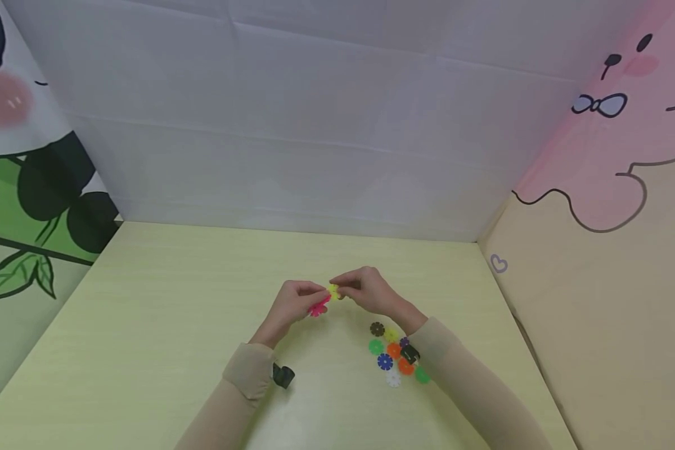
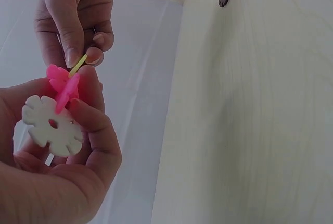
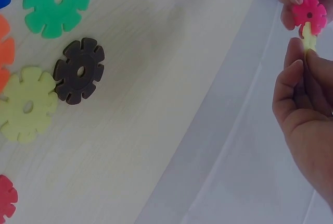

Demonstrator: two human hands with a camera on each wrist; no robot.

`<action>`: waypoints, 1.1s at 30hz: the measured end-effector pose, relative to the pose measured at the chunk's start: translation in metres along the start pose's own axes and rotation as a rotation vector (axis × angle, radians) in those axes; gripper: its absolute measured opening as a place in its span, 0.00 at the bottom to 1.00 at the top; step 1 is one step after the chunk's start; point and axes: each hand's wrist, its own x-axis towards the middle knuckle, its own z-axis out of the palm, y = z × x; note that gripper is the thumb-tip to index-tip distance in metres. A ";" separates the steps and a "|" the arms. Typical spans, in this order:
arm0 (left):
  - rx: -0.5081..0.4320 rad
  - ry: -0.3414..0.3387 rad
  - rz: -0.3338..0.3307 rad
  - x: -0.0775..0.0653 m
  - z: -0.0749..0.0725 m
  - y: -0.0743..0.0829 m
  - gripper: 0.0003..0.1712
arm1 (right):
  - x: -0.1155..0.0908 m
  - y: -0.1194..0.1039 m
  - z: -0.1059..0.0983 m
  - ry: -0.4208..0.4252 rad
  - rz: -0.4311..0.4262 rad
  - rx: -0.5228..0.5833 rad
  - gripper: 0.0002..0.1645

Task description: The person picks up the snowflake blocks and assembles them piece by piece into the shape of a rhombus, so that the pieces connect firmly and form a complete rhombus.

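Note:
My left hand (image 1: pixel 292 306) holds a small joined piece of notched plastic flower discs above the table. In the left wrist view a white disc (image 2: pixel 37 117) faces the camera, with pink discs (image 2: pixel 68 91) set at angles behind it. Between thumb and fingers, my right hand (image 1: pixel 374 294) pinches a yellow notched disc (image 1: pixel 334 291). Seen from the right wrist, the yellow disc's edge meets a notch of the pink disc (image 3: pixel 310 15). Fingers hide part of the yellow disc.
Loose notched discs lie near my right forearm, among them a dark brown disc (image 1: pixel 377 329), a green disc (image 1: pixel 375 347), a blue disc (image 1: pixel 385 362) and a white disc (image 1: pixel 394 379). A pale wall sheet (image 1: pixel 292 156) rises behind the table (image 1: pixel 163 325).

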 end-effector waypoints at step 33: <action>-0.072 0.000 -0.018 0.003 -0.003 -0.008 0.11 | -0.042 0.053 -0.021 0.019 0.057 -0.144 0.14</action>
